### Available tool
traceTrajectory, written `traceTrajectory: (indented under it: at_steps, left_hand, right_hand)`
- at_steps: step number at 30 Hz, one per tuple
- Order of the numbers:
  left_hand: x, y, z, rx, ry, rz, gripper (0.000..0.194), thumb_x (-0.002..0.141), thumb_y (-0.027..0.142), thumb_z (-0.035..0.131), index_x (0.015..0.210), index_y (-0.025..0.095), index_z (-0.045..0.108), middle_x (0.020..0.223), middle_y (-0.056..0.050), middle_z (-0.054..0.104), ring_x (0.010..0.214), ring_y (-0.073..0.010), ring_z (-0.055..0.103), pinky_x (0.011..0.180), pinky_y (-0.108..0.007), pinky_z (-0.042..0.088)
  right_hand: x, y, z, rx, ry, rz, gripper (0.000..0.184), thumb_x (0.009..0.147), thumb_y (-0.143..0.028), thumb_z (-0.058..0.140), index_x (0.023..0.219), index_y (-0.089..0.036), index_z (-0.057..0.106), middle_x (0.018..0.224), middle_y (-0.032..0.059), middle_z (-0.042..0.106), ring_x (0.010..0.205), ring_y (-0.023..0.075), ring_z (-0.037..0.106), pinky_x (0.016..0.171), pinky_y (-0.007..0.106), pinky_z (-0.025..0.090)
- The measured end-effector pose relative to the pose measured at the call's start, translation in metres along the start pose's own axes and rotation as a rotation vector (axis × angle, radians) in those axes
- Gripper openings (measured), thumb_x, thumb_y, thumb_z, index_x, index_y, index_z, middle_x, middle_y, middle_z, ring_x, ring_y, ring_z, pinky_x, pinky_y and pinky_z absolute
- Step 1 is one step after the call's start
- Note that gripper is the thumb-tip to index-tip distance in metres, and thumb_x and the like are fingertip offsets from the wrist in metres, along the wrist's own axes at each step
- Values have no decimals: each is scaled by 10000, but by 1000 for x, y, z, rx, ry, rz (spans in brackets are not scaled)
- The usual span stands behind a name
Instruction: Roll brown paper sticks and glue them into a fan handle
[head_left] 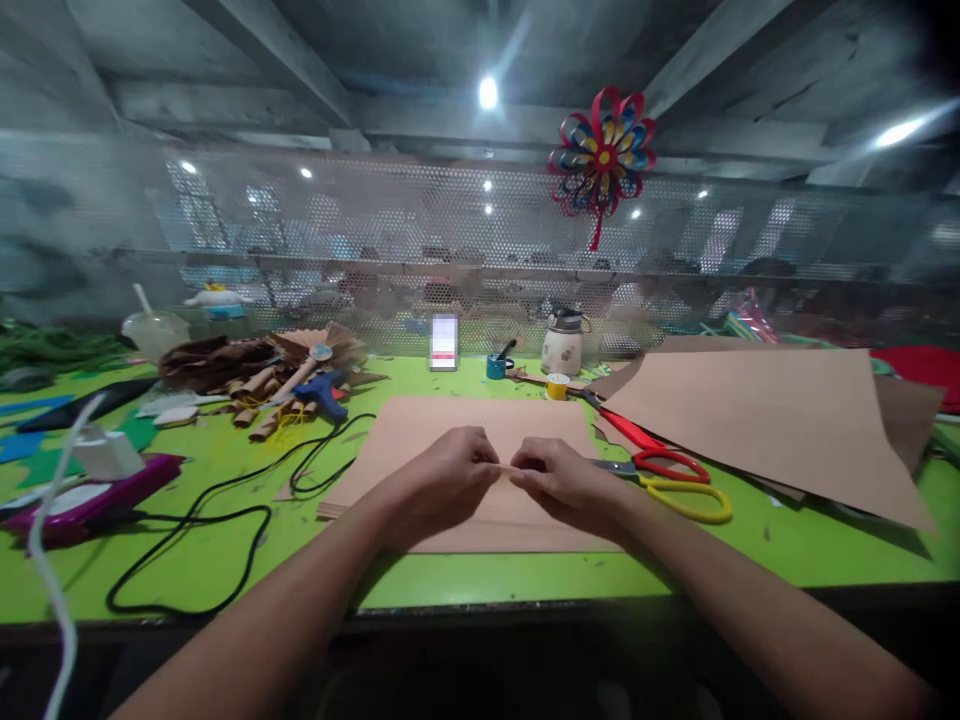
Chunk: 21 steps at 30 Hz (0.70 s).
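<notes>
Over a stack of brown paper sheets (427, 420), both my hands meet near the middle. My left hand (456, 462) pinches one end of a thin rolled strip of brown paper (507, 468). The other end of the strip sits in the closed fingers of my right hand (561, 470). Most of the strip is hidden by my fingers, and both wrists rest low over the sheets. Just beyond my right wrist lie scissor handles, one red (679, 462) and one yellow (705, 505), with a grey blade partly on the stack.
At left are a blue glue gun (324, 397) with its black cord (259, 520), paper rolls (262, 425) and a purple power strip (97, 500). A phone (443, 342), yellow spool (556, 387) and bottle (562, 345) stand behind. Large brown sheets (765, 420) cover the right.
</notes>
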<state>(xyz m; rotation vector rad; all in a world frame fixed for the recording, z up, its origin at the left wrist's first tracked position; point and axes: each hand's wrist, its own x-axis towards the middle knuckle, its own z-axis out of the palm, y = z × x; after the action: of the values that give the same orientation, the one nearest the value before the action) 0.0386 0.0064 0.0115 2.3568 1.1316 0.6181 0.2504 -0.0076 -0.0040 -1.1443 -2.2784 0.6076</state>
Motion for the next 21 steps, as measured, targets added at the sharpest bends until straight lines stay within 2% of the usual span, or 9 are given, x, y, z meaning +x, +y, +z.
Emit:
traceTrajectory:
  at_steps: [4,8,13,16,21]
  left_hand:
    - [-1,-11,-6,-108,-84,-95,206,724,281,563,788,129,687,834,-61,652,739,-181,578,622,-263,409]
    - [-1,-13,-11,-125,-187,-112,222,733,292,553,834,132,670,780,-49,656,717,-181,563,627,-276,391]
    - [-3,-12,-10,-75,-214,-70,261,781,395,559,834,148,628,757,-31,605,674,-155,498,595,-268,351]
    - [-1,-14,-8,-22,-220,9,305,805,461,559,807,159,603,746,-16,567,664,-144,472,583,-256,339]
    - [-2,-24,-8,28,-171,142,230,823,388,575,857,164,615,811,-17,571,719,-148,508,637,-250,389]
  right_hand:
    - [0,2,2,-57,0,-54,174,873,-295,586,897,-156,687,875,56,642,780,157,572,708,268,437]
    - [0,-1,8,-96,13,-69,188,888,-322,582,897,-163,683,871,56,631,789,160,564,712,271,433]
    - [1,-5,16,-168,28,-106,166,889,-307,588,896,-163,671,850,57,598,785,165,538,691,274,416]
    - [2,-5,18,-180,35,-130,128,883,-273,595,874,-160,654,842,53,588,785,165,530,688,276,409]
    - [2,-2,17,-115,46,-147,97,883,-240,585,858,-156,626,841,49,600,759,156,530,688,278,414]
